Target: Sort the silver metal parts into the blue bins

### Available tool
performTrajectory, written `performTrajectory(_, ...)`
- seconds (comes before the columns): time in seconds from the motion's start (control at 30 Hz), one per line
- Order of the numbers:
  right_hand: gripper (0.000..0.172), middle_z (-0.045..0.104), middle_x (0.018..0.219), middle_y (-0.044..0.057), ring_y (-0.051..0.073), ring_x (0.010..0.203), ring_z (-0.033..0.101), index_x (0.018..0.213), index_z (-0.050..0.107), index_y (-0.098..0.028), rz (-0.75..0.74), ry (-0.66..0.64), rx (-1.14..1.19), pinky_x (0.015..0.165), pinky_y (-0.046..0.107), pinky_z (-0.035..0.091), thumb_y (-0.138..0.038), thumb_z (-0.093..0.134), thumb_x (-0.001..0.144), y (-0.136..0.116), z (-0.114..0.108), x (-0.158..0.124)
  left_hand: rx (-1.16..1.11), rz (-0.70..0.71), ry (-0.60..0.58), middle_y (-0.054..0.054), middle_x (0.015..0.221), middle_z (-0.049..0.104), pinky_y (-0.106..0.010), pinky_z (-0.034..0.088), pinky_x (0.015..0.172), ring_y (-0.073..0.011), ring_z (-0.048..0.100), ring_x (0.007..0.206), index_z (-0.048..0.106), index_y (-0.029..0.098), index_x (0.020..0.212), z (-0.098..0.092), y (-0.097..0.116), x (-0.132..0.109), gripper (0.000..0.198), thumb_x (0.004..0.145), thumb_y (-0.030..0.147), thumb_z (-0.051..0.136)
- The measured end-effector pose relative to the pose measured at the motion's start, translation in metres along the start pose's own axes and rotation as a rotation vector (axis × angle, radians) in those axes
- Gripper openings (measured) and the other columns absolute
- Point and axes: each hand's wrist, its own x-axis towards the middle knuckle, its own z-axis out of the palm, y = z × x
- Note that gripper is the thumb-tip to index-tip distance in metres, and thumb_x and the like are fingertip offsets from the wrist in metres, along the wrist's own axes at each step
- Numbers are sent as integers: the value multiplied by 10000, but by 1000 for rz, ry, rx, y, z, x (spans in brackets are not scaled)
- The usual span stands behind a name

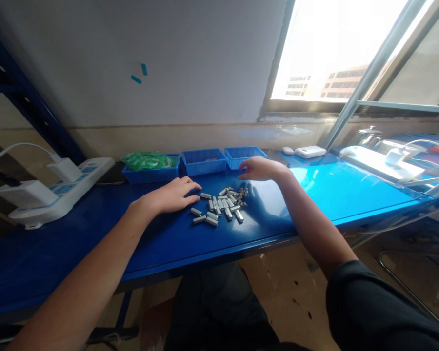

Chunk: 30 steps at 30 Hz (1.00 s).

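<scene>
Several silvery hexagonal metal standoffs (219, 204) lie scattered on the blue tabletop (175, 243). Smaller metal pieces, perhaps screws (244, 192), sit at the pile's right side. My left hand (176, 195) rests on the table just left of the pile, its fingers and thumb apart and nothing in them. Over the table's far side, my right hand (261, 169) hovers in front of the right blue bin (237, 153). Its fingers are loosely bent with gaps between them, and I see nothing held. That bin is partly hidden behind this hand.
Beside it are a middle blue bin (205, 168) and a left blue bin (151, 175) heaped with green packets (146, 160). A white power strip (66, 192) with plugs stands at left. White cases (310, 152) lie by the wall, near a metal post (346, 124).
</scene>
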Motion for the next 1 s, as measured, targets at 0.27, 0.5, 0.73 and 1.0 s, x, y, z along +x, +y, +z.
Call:
performTrajectory(0.27, 114, 696, 732, 5, 137, 647, 596, 760, 725, -195, -96, -252, 56, 529, 220, 380, -192, 614, 736, -15, 14, -13, 28, 29, 13, -70, 1375, 466, -380, 350, 1053, -276, 445, 1226, 498, 258, 1344, 2, -2, 3, 609, 862, 605, 363)
performTrajectory(0.5, 245, 685, 888, 46, 135, 772, 601, 972, 688, -173, -188, 577, 222, 741, 245, 450, -234, 473, 870, -23, 2, -9, 21, 24, 15, -82, 1376, 460, -394, 350, 1055, -279, 440, 1224, 496, 247, 1343, 2, -1, 2, 597, 864, 582, 372)
performTrajectory(0.73, 283, 657, 800, 63, 179, 749, 588, 1015, 679, -159, 128, 573, 76, 729, 308, 449, -335, 528, 853, 2, -14, 4, -1, 1, -2, -72, 1395, 442, -401, 356, 1051, -285, 422, 1248, 490, 263, 1347, -1, 2, -1, 589, 871, 584, 361)
performTrajectory(1.0, 174, 652, 727, -13, 105, 597, 547, 880, 692, -203, -34, -184, 144, 524, 211, 373, -298, 603, 765, -2, 3, -24, 14, 11, 2, -71, 1395, 443, -381, 338, 1062, -272, 422, 1245, 489, 257, 1349, 0, 0, 0, 588, 872, 579, 367)
